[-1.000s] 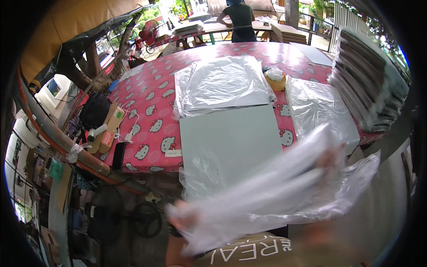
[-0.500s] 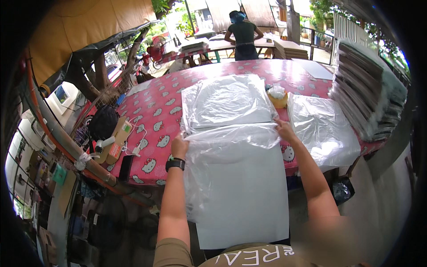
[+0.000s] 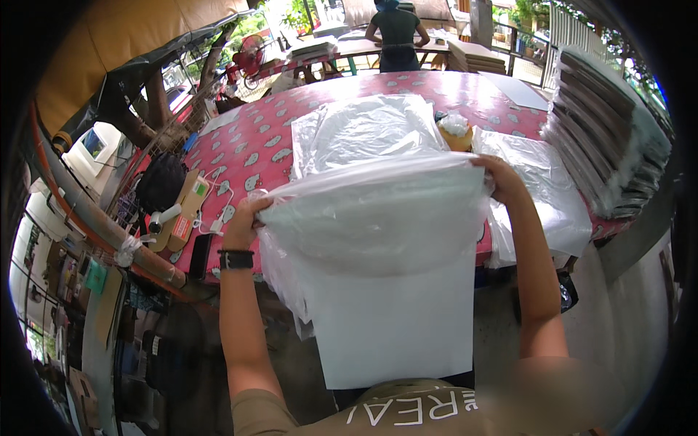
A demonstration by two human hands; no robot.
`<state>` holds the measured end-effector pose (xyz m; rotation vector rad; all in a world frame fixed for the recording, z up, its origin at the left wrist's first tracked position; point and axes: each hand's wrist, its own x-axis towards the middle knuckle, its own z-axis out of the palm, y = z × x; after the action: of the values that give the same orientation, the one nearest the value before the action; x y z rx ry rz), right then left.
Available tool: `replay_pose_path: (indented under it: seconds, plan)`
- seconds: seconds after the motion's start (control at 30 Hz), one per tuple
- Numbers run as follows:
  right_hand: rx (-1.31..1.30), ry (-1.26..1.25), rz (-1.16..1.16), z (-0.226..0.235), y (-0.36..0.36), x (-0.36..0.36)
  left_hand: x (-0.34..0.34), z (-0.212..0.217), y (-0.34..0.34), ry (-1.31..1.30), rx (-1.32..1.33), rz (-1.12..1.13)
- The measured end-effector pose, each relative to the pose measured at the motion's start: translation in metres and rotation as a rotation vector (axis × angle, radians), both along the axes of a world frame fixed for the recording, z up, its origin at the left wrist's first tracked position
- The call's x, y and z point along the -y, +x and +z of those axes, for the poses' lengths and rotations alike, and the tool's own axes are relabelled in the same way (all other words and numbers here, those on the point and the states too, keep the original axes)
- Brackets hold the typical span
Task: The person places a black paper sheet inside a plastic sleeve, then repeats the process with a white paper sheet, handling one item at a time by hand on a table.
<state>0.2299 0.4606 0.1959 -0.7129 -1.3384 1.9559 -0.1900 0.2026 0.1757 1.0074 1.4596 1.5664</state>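
A large pale sheet (image 3: 392, 320) reaches from the table toward my body, its upper part covered by a clear plastic bag (image 3: 363, 196). At the bag's left corner, my left hand (image 3: 246, 218) is closed on the plastic. My right hand (image 3: 502, 178) pinches the opposite corner. Between my hands the bag's edge is pulled taut and raised above the table, with loose plastic hanging below my left hand. Behind it lies a plastic-wrapped stack (image 3: 371, 127), partly hidden by the lifted bag.
The table has a pink patterned cover (image 3: 269, 142). To the right are clear plastic bags (image 3: 542, 182), a yellow bowl (image 3: 459, 136) and a tall stack of wrapped panels (image 3: 603, 138). A phone (image 3: 201, 256) and cardboard box (image 3: 183, 218) lie left. Another person (image 3: 398, 40) stands beyond.
Both my hands have risen and spread apart, lifting and stretching the bag's edge over the sheet. The view has shifted a little, and more of the wrapped stack is hidden.
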Motion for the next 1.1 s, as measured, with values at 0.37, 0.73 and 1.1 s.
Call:
replay_pose_path:
  seconds: [0.37,0.73,1.1]
  plan:
    - [-0.335,-0.203,0.009,-0.061,0.030,0.040,0.037,-0.073,0.027,0.013,0.489,-0.013]
    - [-0.141,-0.317,0.125,-0.157,0.060,0.041,0.059,-0.131,0.041,-0.154,0.458,0.116]
    - [0.170,-0.435,0.002,-0.238,0.162,0.193,0.188,-0.198,0.126,-0.449,0.522,0.002]
